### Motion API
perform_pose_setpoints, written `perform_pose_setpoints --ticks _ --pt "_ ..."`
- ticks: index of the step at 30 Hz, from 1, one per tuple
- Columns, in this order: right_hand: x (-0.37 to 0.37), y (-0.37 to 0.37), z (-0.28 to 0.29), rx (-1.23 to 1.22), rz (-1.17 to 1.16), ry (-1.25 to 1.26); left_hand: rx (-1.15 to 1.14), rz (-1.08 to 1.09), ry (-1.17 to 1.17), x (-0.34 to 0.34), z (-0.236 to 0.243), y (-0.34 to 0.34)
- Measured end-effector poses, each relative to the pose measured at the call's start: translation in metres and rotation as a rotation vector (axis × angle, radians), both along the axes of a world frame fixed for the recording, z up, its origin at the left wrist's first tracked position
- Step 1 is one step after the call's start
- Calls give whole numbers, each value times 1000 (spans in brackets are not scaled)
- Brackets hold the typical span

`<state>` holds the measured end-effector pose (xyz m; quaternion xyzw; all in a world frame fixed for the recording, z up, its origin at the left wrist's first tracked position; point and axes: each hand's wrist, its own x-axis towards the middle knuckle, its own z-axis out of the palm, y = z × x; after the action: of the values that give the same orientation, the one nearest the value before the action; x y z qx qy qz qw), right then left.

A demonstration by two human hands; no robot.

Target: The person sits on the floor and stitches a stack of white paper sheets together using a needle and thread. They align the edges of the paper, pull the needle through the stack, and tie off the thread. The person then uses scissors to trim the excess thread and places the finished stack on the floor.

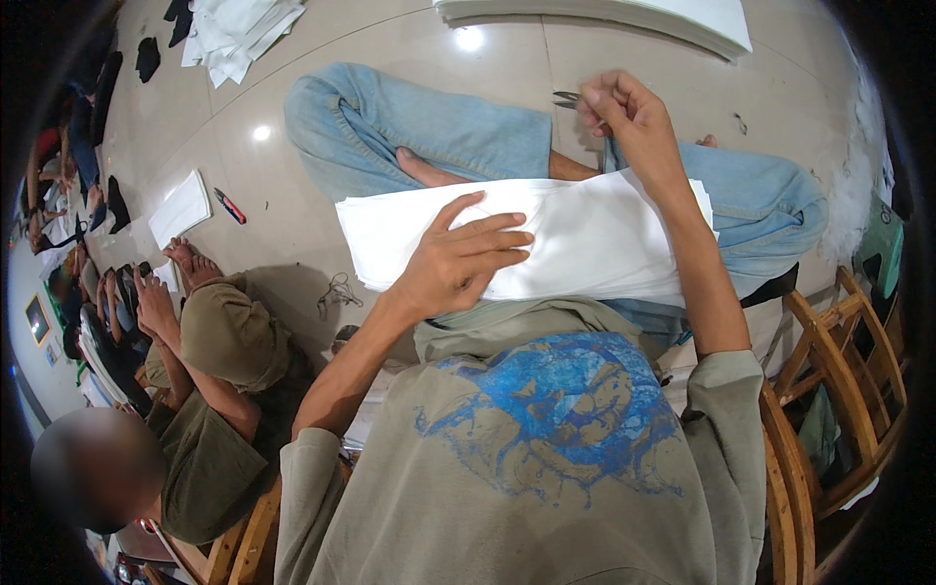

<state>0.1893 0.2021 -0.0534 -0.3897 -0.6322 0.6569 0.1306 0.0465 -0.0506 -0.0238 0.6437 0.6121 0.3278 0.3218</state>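
White folded cloth (585,234) lies across the lap, left hand (458,258) spread flat on it, right hand (629,117) just beyond it pinching small snips (565,98).

A communal garment or textile workroom: people sit side by side on wooden chairs (838,390) over a glossy tiled floor (292,175), with stacks of white cloth pieces (234,34) heaped across it, a folded white piece (179,208) beside a red-handled cutter (230,206), and loose thread scraps (338,291) underfoot.
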Motion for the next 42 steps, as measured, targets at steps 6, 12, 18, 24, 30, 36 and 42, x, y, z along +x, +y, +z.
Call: perform_pose_setpoints --ticks 6,12,18,24,30,36,42 --pt "1 -16 7 41 549 104 7 3 -67 0 -2 -2" --pt "-1 -16 9 35 791 -64 6 26 -91 0 0 -2" --pt "-1 -18 11 -16 819 -39 76 156 -92 2 4 -1" --pt "6 -14 2 14 856 166 67 265 67 6 4 2" --pt "4 -18 8 11 814 74 73 166 123 2 1 -5" --pt "2 -22 9 170 810 105 82 188 99 3 -3 -3" --pt "0 -24 6 179 806 173 58 188 95 2 -3 -2"
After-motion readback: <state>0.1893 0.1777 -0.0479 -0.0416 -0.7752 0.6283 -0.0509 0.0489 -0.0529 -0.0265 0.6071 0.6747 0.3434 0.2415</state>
